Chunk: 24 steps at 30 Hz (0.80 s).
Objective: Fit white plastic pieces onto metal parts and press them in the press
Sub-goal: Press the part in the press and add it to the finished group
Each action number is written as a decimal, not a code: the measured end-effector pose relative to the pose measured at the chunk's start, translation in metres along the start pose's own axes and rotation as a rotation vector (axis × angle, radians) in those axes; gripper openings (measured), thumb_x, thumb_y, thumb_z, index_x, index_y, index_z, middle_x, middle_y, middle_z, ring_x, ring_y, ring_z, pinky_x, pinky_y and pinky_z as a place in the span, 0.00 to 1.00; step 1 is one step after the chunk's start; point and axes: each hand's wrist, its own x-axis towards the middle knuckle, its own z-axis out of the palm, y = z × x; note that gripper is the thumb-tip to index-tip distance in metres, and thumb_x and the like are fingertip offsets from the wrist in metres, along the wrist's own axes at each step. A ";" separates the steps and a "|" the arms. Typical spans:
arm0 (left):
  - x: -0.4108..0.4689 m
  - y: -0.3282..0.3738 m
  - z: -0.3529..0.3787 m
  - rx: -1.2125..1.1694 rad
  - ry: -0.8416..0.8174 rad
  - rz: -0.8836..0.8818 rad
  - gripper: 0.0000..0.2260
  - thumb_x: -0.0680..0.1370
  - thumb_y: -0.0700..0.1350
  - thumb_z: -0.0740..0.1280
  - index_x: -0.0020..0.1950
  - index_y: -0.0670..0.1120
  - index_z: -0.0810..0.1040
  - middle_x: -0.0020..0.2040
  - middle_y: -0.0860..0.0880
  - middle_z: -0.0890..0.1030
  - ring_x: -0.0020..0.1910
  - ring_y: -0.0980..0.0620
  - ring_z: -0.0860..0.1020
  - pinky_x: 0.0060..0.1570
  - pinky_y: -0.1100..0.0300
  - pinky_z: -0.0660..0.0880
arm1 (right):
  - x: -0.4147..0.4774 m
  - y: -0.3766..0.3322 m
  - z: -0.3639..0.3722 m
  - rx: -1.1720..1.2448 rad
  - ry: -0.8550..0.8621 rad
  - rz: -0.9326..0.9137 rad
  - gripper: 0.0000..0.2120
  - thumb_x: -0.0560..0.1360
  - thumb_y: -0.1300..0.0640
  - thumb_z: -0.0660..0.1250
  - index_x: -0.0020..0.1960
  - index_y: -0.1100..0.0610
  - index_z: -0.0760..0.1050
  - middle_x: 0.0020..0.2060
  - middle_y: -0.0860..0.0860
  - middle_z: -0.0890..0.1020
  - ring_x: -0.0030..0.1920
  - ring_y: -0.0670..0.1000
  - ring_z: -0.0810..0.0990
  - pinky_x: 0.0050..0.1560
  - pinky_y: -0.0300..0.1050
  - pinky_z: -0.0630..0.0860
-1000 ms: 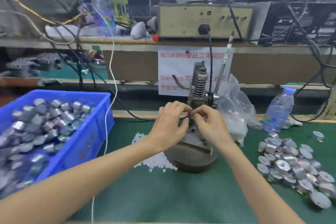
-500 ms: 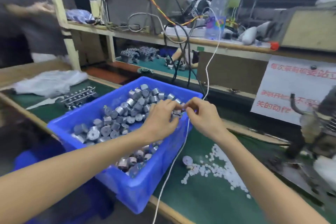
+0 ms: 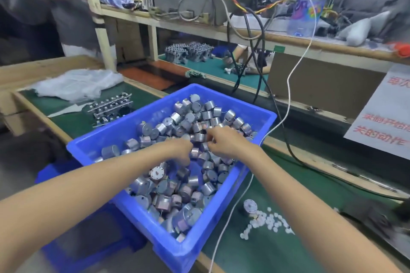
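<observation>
Left hand (image 3: 179,150) dips knuckles-up into the blue crate (image 3: 188,250), fingers curled down among the metal parts (image 3: 177,193); whether it grips one I cannot tell. The parts are short, smooth, steel-grey cylinders with flat ends, a few showing a thin shaft, heaped loosely and likely to slide. Right hand (image 3: 224,143) hovers just beside, fingertips bent toward one cylinder between the two hands, its hold equally unclear. This looks like the fetching step: picking a fresh part. Past the crate's right wall a white cable (image 3: 288,91) trails onto the green mat (image 3: 288,255), where the white plastic pieces (image 3: 266,224), small matte discs, lie scattered. Next, one part must be lifted clear and carried rightward for capping.
</observation>
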 end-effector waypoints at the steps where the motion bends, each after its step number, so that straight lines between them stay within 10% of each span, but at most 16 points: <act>1: 0.005 0.001 0.002 0.013 -0.032 -0.003 0.14 0.75 0.42 0.62 0.60 0.39 0.74 0.56 0.41 0.77 0.51 0.43 0.76 0.47 0.55 0.74 | 0.002 0.002 0.001 -0.010 -0.010 0.008 0.09 0.75 0.60 0.58 0.53 0.60 0.72 0.51 0.58 0.77 0.51 0.60 0.76 0.44 0.49 0.72; 11: 0.010 0.008 -0.002 -0.116 0.064 -0.029 0.13 0.71 0.45 0.68 0.32 0.43 0.66 0.32 0.47 0.70 0.37 0.43 0.76 0.37 0.53 0.73 | 0.009 0.007 0.005 -0.022 0.007 0.003 0.08 0.75 0.60 0.56 0.50 0.61 0.71 0.48 0.58 0.77 0.48 0.60 0.76 0.42 0.50 0.73; 24: -0.060 0.082 -0.051 -0.719 0.623 0.262 0.15 0.70 0.35 0.68 0.56 0.39 0.73 0.49 0.44 0.77 0.51 0.47 0.74 0.38 0.64 0.64 | -0.060 0.029 -0.015 0.826 0.518 0.041 0.09 0.71 0.51 0.71 0.47 0.48 0.71 0.37 0.48 0.80 0.36 0.49 0.81 0.36 0.45 0.76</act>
